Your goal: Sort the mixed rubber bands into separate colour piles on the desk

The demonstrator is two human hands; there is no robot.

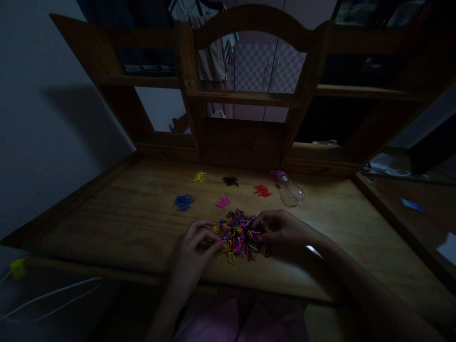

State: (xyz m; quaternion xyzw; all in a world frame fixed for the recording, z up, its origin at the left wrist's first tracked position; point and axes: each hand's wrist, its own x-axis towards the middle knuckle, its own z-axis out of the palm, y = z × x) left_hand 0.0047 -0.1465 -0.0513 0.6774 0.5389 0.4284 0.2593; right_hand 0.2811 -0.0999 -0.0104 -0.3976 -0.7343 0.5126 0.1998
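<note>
A heap of small rubber bands in mixed colours lies near the desk's front edge, between my two hands. My left hand is at the heap's left side, its thumb and index finger pinched together at a pink band. On the other side, my right hand reaches into the heap with curled fingers; what its fingertips grip is hidden. Behind the heap lie small single-colour piles: blue bands, yellow bands, black bands, pink bands and red bands.
A clear bulb-shaped bottle with a pink cap lies on its side at the back right of the wooden desk. A wooden shelf unit rises along the back edge. A white cord loop hangs at lower left.
</note>
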